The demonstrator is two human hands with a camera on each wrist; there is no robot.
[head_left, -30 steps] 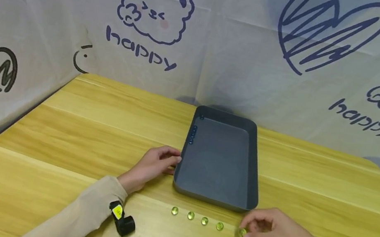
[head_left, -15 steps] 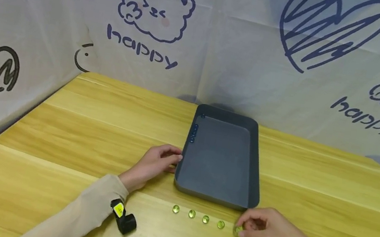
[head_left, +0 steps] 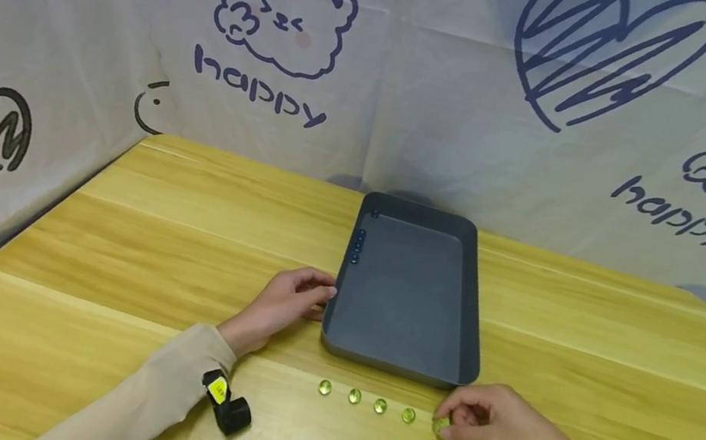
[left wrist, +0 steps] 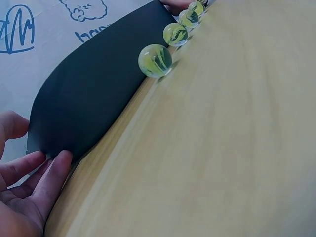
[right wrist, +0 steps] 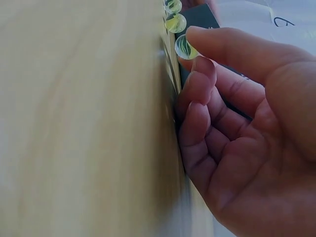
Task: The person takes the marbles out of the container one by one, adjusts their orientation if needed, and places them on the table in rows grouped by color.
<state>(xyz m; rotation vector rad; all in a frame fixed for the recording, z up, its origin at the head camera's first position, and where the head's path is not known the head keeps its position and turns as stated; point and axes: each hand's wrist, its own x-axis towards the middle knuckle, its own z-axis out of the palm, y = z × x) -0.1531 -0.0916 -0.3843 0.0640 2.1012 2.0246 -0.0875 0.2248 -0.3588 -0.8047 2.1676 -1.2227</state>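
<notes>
A dark grey rectangular tray [head_left: 410, 300] lies on the table. My left hand [head_left: 282, 305] is at its left side, and in the left wrist view the fingertips [left wrist: 61, 158] touch the outer wall near a corner. Just off the tray's front right corner, my right hand [head_left: 507, 433] pinches a clear marble with green-yellow swirls [right wrist: 185, 47] between thumb and fingers, at or just above the tabletop. To its left, several like marbles [head_left: 380, 406] form a row in front of the tray. Several dark blue marbles [head_left: 358, 247] sit inside, along the left wall.
The wood-grain table [head_left: 170, 221] reaches back to a white cloth [head_left: 428, 108] with drawings, which hangs behind and to the left. Tan sleeves and black wrist cameras [head_left: 232, 414] are on both arms.
My right hand has moved slightly left with the pinched marble, closer to the row. The left hand stays at the tray's side, and the other marbles keep their places.
</notes>
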